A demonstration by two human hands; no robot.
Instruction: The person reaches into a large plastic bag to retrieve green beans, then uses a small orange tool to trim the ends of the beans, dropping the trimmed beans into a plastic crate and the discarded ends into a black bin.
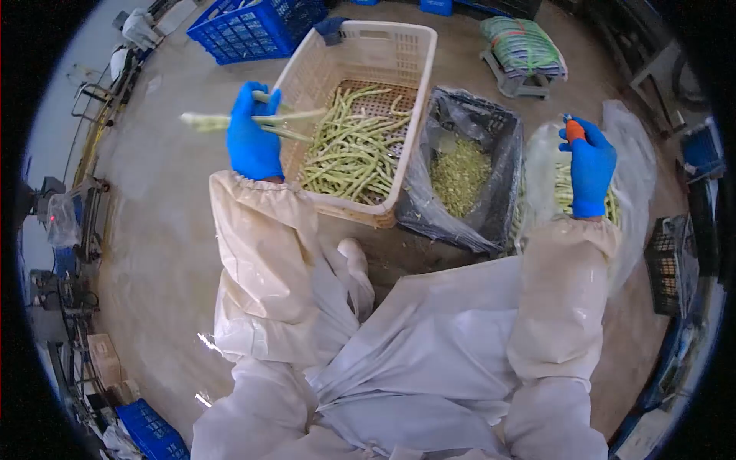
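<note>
Long pale-green bean pods [299,116], in the head view, cross the blue-gloved left hand [253,142], closed round their middles, probably for balance, beside a beige latticed plastic crate [385,55]; the blue-gloved right hand [592,169] grips an orange-handled tool [575,130], apparently held clear.

Diffuse light; edges bowed, perhaps slightly blurred.

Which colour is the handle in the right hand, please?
The handle is orange, seen best in the head view.
</note>
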